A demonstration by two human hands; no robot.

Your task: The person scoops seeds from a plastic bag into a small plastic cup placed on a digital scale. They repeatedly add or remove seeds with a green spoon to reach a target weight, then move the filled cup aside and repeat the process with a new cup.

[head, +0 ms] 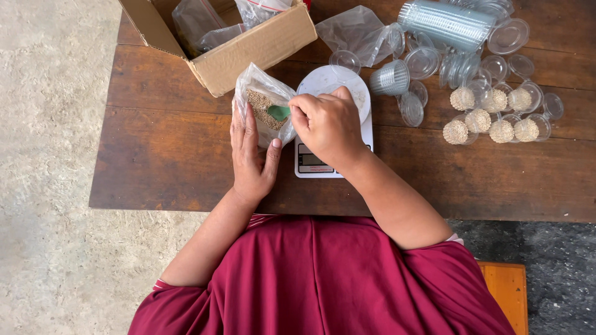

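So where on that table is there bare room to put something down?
Bare wood lies along the near edge of the table, left of the left hand, below the cardboard box. Another strip runs right of the scale, below the filled cups. The far right is crowded with cups and lids.

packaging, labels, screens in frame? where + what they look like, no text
Cardboard box: top left of the wooden table, brown, flaps open, clear bags inside.
Seed bag: clear plastic, steadied by the left hand; a green scoop inside, held by the right hand.
Scale display: small dark rectangle on the white scale's front edge.
Empty clear bag: behind the scale.
No labels clearly visible.
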